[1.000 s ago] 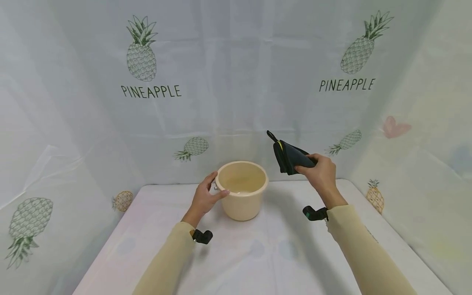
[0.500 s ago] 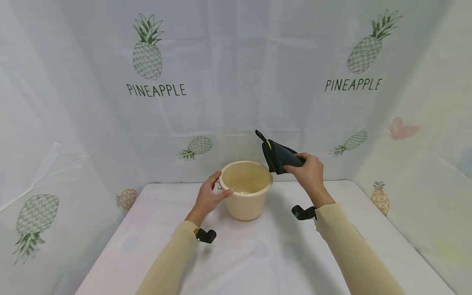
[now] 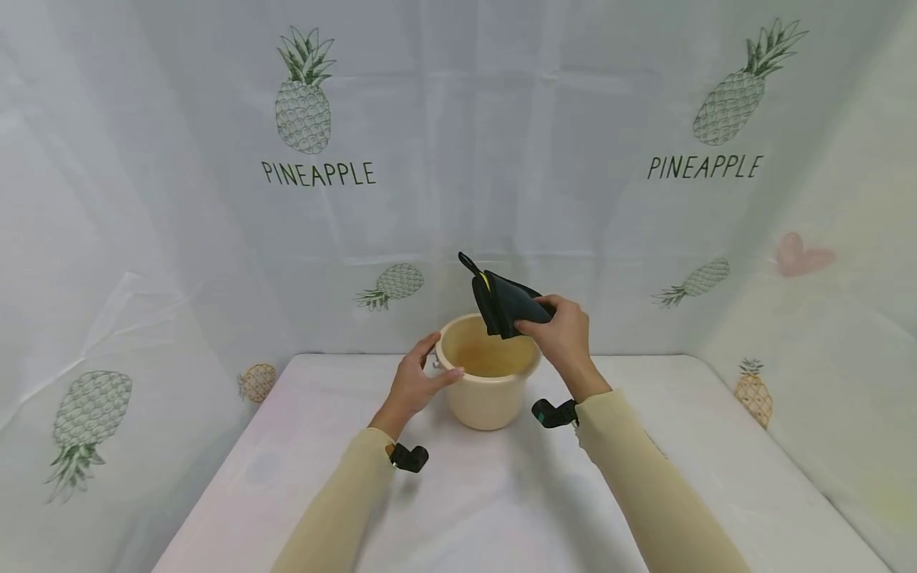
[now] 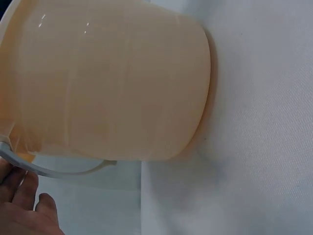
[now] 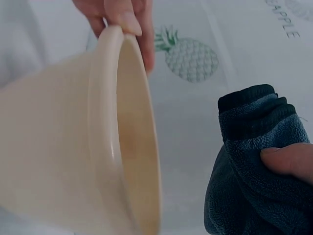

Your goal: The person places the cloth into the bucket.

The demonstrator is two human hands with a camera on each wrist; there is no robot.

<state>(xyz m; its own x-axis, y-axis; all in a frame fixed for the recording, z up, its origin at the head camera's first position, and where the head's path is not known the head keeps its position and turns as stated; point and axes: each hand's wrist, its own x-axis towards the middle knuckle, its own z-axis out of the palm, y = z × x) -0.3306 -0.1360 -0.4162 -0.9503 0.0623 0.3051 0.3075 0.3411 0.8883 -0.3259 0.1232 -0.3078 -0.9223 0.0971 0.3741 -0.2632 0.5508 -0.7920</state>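
Note:
A cream plastic bucket (image 3: 487, 404) stands upright on the table. My left hand (image 3: 414, 383) holds its rim at the left, the thumb over the edge. In the left wrist view the bucket's pale handle (image 4: 63, 173) hangs down by the curled fingers. Above the bucket's mouth, my right hand (image 3: 566, 338) pinches a folded dark blue towel (image 3: 514, 306) with black edging, a yellow strip and a hanging loop. The right wrist view shows the towel's (image 5: 254, 191) stacked folds under the thumb. Part of the bucket's inside is hidden behind the towel.
A pale cloth covers the table (image 3: 458, 509). Behind it hangs a white curtain (image 3: 487, 159) printed with pineapples, and similar sheets stand at both sides. Each wrist carries a small black camera, as on the right wrist (image 3: 555, 413).
My right hand has carried the towel leftward, from right of the bucket to over its opening. The left hand keeps its hold on the rim. The head view has shifted slightly.

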